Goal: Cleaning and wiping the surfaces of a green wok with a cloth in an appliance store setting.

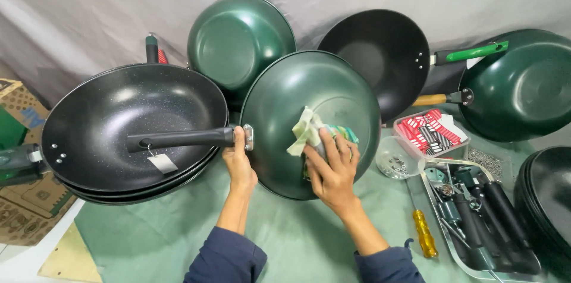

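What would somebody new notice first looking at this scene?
Probably the green wok held on edge at centre: the left hand grips it where its black handle joins, and the right hand presses a cloth against its underside. Next, the stack of black woks at left, then the tray of black handles and tools at lower right.

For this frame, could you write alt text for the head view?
A person's left hand grips the black handle of a green wok held on edge while the right hand presses a cloth against its underside. More woks and a tool tray lie around.
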